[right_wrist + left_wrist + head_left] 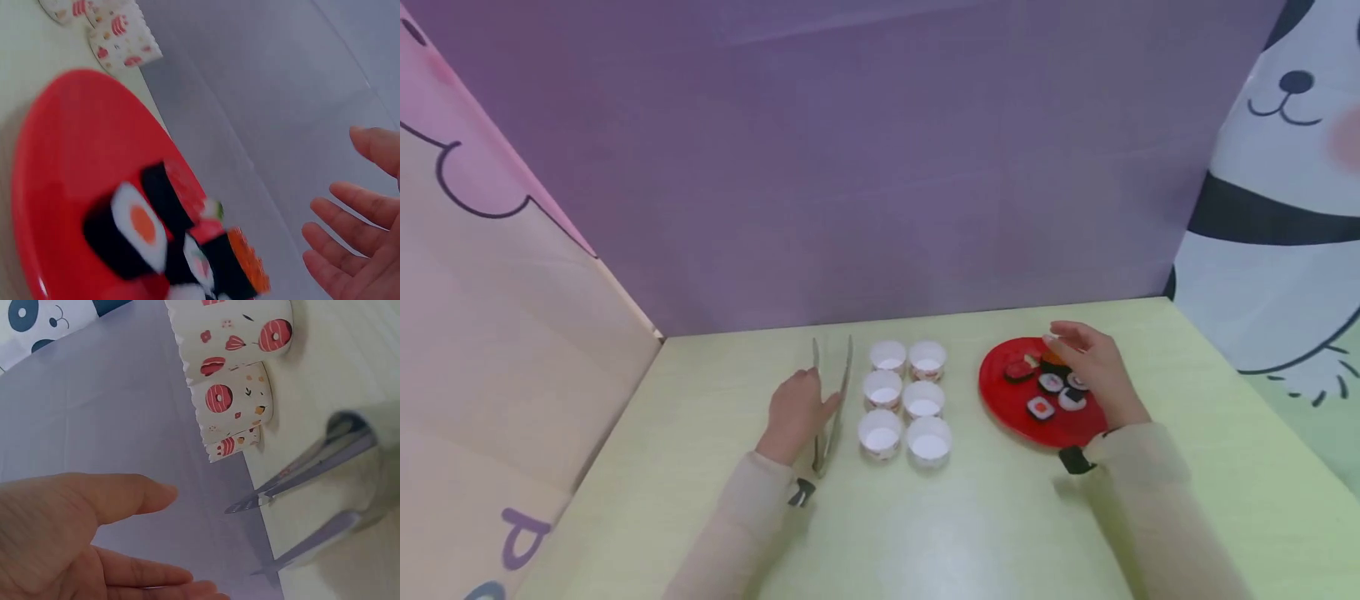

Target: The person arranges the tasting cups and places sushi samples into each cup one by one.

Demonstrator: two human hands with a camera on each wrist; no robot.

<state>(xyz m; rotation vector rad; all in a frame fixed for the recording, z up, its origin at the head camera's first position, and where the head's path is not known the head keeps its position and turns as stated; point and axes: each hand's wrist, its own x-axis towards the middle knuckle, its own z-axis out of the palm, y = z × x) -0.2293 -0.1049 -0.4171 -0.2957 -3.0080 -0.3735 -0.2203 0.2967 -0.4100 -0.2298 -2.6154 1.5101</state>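
Observation:
My left hand [793,415] hovers over a pair of metal tongs [846,367] on the table. In the left wrist view, its thumb and fingers are spread, apart from the tongs [300,465]. Over the far right part of a red plate [1003,408], my right hand [1101,371] hangs with relaxed fingers, holding nothing. Several sushi pieces lie on that plate, among them a roll with an orange centre [1041,407] and an orange-topped piece [253,262] nearest the right hand. Part of the plate is hidden beneath the hand.
Between the tongs and the plate stand several white paper cups [880,437] in two columns, printed with red doughnuts. The pale table [715,433] meets a purple backdrop [865,183] at its far edge. Printed cloth panels rise at both sides.

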